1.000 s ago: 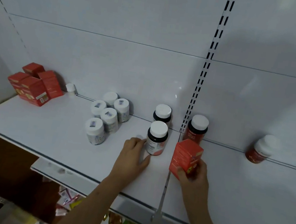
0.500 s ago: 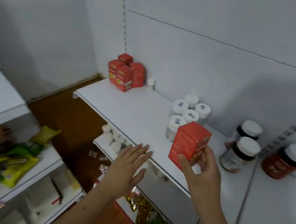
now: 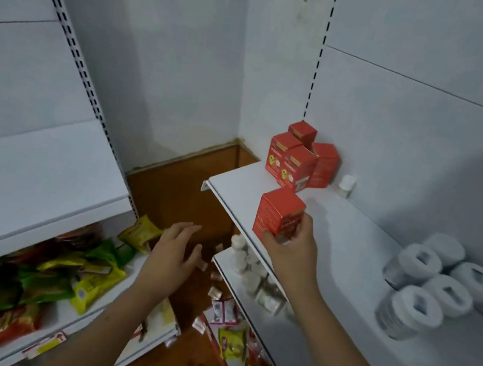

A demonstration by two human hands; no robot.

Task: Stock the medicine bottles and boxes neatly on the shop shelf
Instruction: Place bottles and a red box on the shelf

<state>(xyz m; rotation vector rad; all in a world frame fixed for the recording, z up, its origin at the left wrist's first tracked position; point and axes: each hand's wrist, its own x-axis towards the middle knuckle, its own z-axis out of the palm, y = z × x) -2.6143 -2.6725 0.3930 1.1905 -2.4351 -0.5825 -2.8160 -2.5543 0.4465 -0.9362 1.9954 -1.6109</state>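
Head view: our right hand [image 3: 290, 246] grips the upright red box [image 3: 280, 213], stack of red boxes [image 3: 301, 159] at twelve o'clock; left hand [image 3: 174, 256] open, empty.

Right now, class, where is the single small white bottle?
In the head view, the small white bottle stands at the shelf's back wall, immediately right of the stacked red boxes.

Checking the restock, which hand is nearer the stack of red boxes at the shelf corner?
Right. The right hand, gripping a red box, is just in front of the stack of red boxes; the left hand hangs off the shelf, lower left.
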